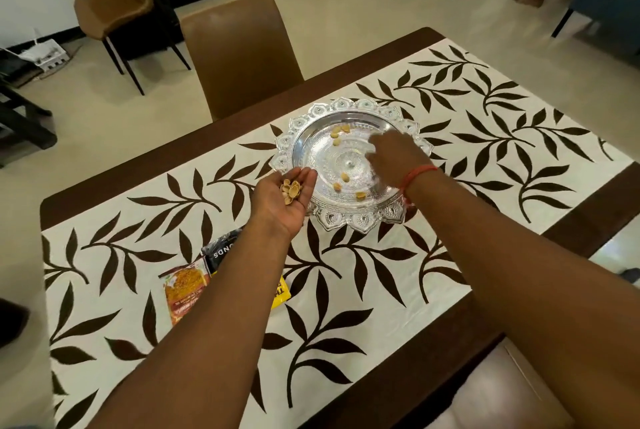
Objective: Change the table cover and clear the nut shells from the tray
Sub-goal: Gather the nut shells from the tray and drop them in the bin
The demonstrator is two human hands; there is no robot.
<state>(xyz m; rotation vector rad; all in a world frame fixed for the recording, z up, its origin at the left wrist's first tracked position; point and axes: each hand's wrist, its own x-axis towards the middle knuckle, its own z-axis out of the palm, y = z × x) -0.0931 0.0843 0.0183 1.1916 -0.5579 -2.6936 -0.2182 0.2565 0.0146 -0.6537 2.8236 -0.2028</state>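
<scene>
— Shells?
— Several pistachio shells (291, 190) lie in the cupped, palm-up left hand (282, 201) beside the silver tray (360, 220); others remain inside the tray.
— Right hand (394, 154)?
— Over the tray, blurred; its grasp is unclear.
— Cover?
— Leaf-patterned table cover (346, 290) under the tray.

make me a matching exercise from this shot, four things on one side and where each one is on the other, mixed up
Things:
1. ornate silver tray
2. pale nut shells
3. brown padded chair
4. orange snack packet

Places:
A. pushed in at the table's far side
B. cupped in the left hand
C. on the leaf-patterned table cover, under the right hand
D. on the cover, beside the left forearm

Pairs: 1-C, 2-B, 3-A, 4-D
</scene>
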